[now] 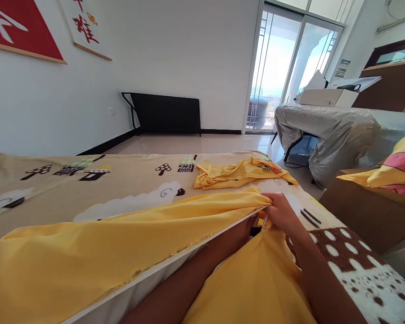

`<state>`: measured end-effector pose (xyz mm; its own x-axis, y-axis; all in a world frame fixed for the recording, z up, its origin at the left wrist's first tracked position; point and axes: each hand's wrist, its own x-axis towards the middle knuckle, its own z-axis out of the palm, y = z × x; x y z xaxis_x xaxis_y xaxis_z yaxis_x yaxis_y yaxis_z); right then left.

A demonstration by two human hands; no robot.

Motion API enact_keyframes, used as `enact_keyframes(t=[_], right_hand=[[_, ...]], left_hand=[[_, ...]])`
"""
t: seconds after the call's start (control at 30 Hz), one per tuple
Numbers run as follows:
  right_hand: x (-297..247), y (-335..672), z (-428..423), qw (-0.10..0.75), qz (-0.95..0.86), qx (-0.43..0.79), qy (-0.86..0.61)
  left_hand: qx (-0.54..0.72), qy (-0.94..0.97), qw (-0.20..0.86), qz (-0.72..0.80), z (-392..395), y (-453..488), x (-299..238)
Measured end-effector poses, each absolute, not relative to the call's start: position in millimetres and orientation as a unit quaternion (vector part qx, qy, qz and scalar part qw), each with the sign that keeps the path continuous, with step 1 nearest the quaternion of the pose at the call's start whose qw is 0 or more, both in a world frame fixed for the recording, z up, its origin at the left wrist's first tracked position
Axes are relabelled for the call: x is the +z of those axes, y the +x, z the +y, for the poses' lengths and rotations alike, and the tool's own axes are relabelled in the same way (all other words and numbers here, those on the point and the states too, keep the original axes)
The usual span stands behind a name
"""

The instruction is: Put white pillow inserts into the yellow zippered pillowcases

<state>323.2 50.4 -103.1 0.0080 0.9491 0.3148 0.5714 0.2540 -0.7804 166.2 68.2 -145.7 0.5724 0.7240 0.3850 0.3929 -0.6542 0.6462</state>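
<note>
A large yellow cloth cover is stretched across the bed in front of me, with a frayed seam and a pale strip along its open edge. My right hand is closed on the gathered corner at the far right end of that edge. My left hand reaches in between the yellow layers, close beside the right one; its fingers are hidden by the cloth. Just beyond lies a second, crumpled yellow cloth with a small red print.
Under the cloths is a bed blanket patterned with sheep and mushrooms. Right of it, a cardboard box carries more yellow printed fabric. A plastic-covered table holds boxes. A black folded panel leans on the wall.
</note>
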Motion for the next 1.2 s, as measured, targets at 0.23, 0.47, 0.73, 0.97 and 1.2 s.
enact_keyframes(t=[0.23,0.47,0.73,0.97,1.2], right_hand=[[-104.0,324.6,52.5,0.412,-0.696,0.180,-0.560],[-105.1,321.7,54.3,0.398,-0.698,0.145,-0.578],[-105.0,322.5,55.4,0.403,-0.703,0.157,-0.565],[-105.1,322.7,54.6,0.421,-0.706,0.186,-0.539],[-106.6,322.8,55.0,0.418,-0.693,0.210,-0.549]], left_hand=[[0.313,0.863,0.177,0.356,73.2,166.4,-141.6],[0.323,0.845,0.191,0.381,70.8,165.1,-151.7],[0.318,0.906,0.098,0.263,70.1,162.4,-150.7],[0.319,0.915,0.068,0.239,69.2,164.4,-150.9],[0.308,0.898,0.162,0.268,69.2,154.7,-143.6]])
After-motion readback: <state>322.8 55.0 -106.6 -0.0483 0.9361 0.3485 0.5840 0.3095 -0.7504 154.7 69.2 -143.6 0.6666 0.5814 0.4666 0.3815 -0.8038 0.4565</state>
